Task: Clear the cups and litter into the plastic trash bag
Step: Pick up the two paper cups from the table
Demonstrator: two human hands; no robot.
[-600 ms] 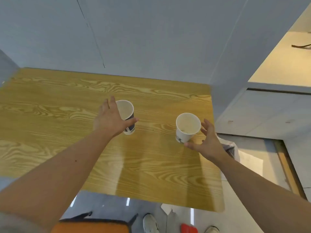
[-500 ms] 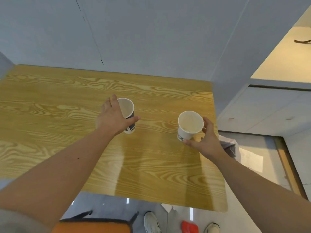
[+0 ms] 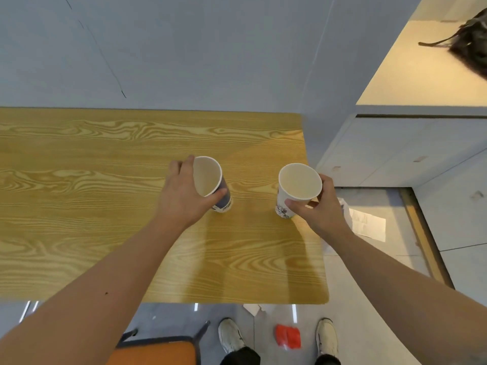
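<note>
Two paper cups stand on the wooden table (image 3: 79, 206). My left hand (image 3: 181, 198) wraps the left paper cup (image 3: 208, 177), white inside with a dark blue side, which tilts a little. My right hand (image 3: 319, 212) grips the right paper cup (image 3: 299, 183), white with a printed pattern, near the table's right edge. Both cups look empty. The plastic trash bag (image 3: 345, 209) shows only as a pale edge on the floor behind my right hand, mostly hidden.
On the floor lie a white sheet of paper (image 3: 369, 225), a red wrapper (image 3: 288, 337) between my shoes, and a paper scrap (image 3: 253, 309) under the table edge. An orange chair seat (image 3: 155, 354) is at the bottom. A grey wall stands behind the table.
My right hand has closed round the right cup; it was open beside it. My left hand keeps its hold on the left cup, which now tilts. The view has shifted right.
</note>
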